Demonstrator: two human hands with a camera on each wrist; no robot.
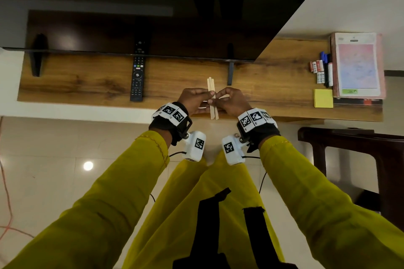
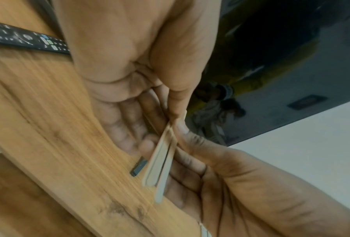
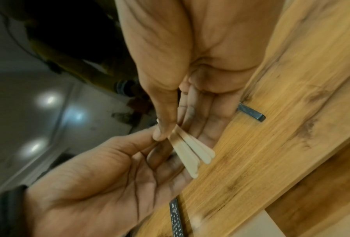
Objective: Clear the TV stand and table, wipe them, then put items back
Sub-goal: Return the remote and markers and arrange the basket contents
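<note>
A small bundle of flat wooden sticks (image 1: 211,85) is held just above the front edge of the wooden TV stand (image 1: 76,83), pointing away from me. My left hand (image 1: 195,98) pinches the sticks from the left between thumb and fingers. My right hand (image 1: 232,99) pinches them from the right. In the left wrist view the sticks (image 2: 159,165) fan out slightly below both thumbs. The right wrist view shows the splayed stick ends (image 3: 190,150) over the wood. The middle of the bundle is hidden by my fingers.
A black remote (image 1: 137,76) lies left of my hands, under the TV (image 1: 175,6). The TV's foot (image 1: 230,72) stands just behind the sticks. Batteries (image 1: 317,69), markers (image 1: 327,70), yellow sticky notes (image 1: 323,98) and stacked books (image 1: 357,65) sit at the right end. A dark chair (image 1: 349,148) stands lower right.
</note>
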